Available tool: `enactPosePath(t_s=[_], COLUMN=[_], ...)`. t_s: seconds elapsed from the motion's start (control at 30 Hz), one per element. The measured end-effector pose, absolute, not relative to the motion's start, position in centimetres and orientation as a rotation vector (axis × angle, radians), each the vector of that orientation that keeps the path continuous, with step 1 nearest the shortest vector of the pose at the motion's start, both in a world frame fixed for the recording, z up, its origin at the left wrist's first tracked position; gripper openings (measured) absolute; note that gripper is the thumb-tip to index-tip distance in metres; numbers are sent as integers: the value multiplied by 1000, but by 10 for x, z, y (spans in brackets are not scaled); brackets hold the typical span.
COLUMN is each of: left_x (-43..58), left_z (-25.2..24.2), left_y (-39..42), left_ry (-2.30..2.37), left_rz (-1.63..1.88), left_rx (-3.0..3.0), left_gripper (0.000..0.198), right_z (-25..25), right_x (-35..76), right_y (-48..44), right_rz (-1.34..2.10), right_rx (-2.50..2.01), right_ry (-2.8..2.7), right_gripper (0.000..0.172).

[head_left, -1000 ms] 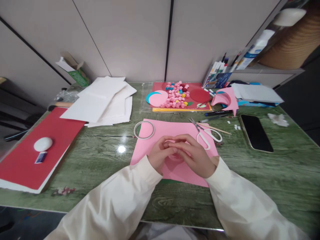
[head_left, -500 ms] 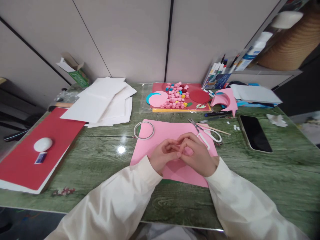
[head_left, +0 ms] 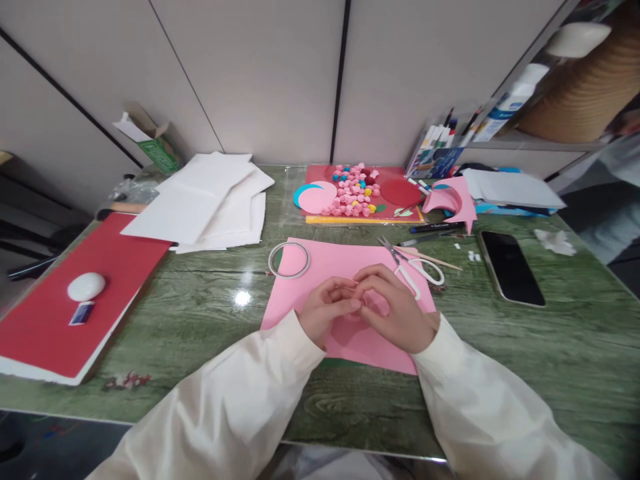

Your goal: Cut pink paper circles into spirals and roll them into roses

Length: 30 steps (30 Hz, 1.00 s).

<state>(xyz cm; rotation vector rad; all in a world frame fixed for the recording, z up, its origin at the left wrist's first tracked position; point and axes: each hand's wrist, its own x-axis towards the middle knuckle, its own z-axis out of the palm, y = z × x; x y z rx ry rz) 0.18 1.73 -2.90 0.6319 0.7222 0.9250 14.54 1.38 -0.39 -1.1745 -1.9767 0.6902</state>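
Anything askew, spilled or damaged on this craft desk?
Nothing looks spilled or broken. The open cardboard box at the far left lies tipped on its side, and the stack of white sheets is fanned unevenly. Both hands, left hand and right hand, meet fingertip to fingertip over the pink sheet; anything pinched between them is hidden.

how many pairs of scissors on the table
1. The scissors lie on the far right corner of the pink sheet, just beyond the right hand. Others may be hidden in the clutter further back.
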Motion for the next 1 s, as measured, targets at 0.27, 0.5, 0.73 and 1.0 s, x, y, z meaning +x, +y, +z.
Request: enactPosePath(t_s=[0.27, 0.5, 0.73, 1.0], left_x=[1, 1, 0, 2], left_z=[-30, -29, -30, -26], left_y=[17, 16, 17, 16], left_ry=[729, 755, 768, 756], left_rz=[942, 967, 936, 923], left_rx=[676, 734, 733, 753], left_gripper=[27, 25, 28, 28], right_z=[-3, -7, -6, -7], right_x=[149, 149, 150, 149], right_y=[15, 15, 15, 15], right_rz=[742, 738, 654, 663], right_rx=[-1101, -1084, -1162, -1158], right_ry=[-2036, -2042, -1963, -1994], right_gripper=[12, 15, 13, 14])
